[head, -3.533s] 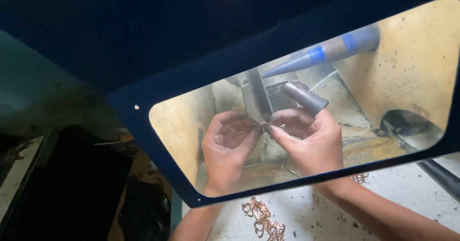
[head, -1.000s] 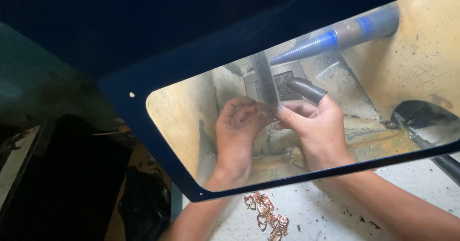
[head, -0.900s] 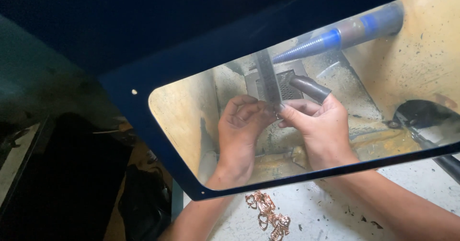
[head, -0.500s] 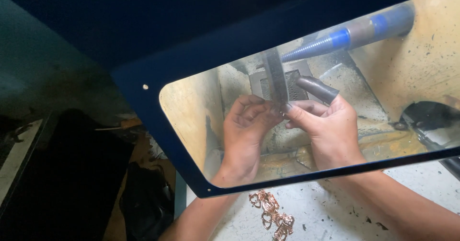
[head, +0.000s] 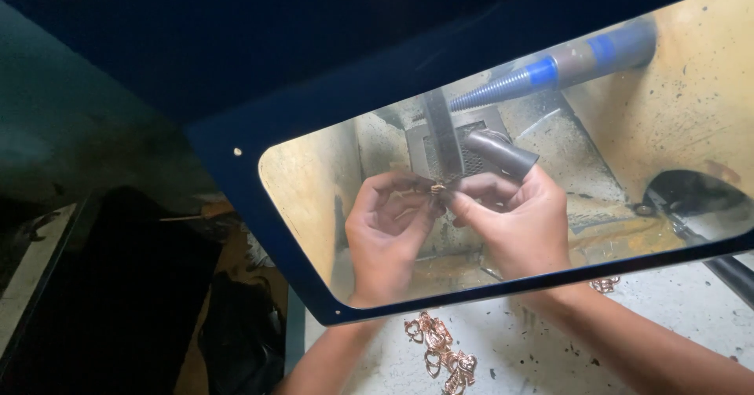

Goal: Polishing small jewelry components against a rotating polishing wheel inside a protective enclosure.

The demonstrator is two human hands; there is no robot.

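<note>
Head view. Seen through a clear shield window with a dark blue frame, both hands work inside a dusty, yellow-stained cabinet. The left hand and the right hand meet at a small copper-coloured metal piece, held between them just beside a thin, dark, upright wheel. The fingers of the left hand are curled together and pinch the piece from the left; those of the right hand pinch it from the right, so both hands are clamped on it. The right hand also carries a short, smooth grey tube, which juts up and away from the palm.

Behind the wheel lies a grey perforated grille. Above it a tapered spindle runs toward the upper right, blue and ribbed at its narrow end, with grey and blue bands along its shaft. At the right edge sits a dark round opening in the cabinet wall.

Below the window, on the speckled white desk, lies a loose heap of copper-coloured heart-shaped rings, between the two forearms. A few more such rings lie just beside the right wrist. The left part of the view is dark and indistinct.
</note>
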